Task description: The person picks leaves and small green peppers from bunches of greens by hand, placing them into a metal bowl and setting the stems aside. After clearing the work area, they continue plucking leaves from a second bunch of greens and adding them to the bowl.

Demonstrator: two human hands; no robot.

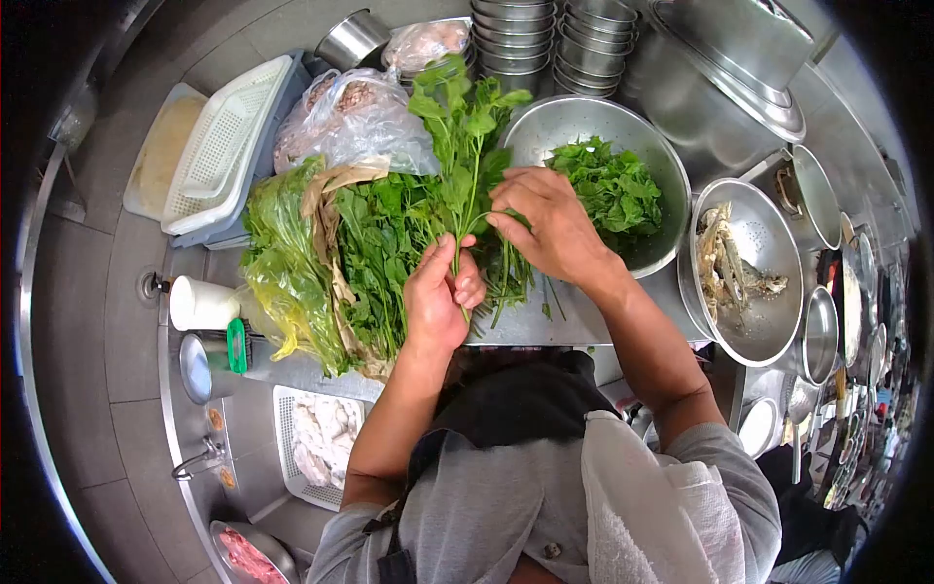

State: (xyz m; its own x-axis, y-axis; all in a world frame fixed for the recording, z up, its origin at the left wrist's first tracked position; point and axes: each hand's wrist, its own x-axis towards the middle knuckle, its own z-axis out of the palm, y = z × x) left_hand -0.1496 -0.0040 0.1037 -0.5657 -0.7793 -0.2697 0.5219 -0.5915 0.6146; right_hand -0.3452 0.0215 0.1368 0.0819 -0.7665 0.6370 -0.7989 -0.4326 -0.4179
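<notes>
My left hand [443, 292] is closed around the lower stems of a bunch of leafy greens [469, 122], which stands upright above it. At the bunch's right side, my right hand [553, 222] has its thumb and fingers pinched together on a leafy stem; the fingertips are partly hidden. More greens [379, 224] lie to the left in an opened plastic bag [292, 258] with brown paper. Loose cut stems [511, 282] rest below my right hand. Beyond it, a large steel bowl [673, 156] holds a heap of plucked leaves [605, 185].
At right, a steel colander [754, 346] holds fish pieces. Stacked steel pots [511, 39] and a lidded stockpot [681, 78] stand behind. Left are bagged food [350, 122], white baskets [226, 146] and a white cup [202, 304]. A sink basket [282, 414] holds pale food.
</notes>
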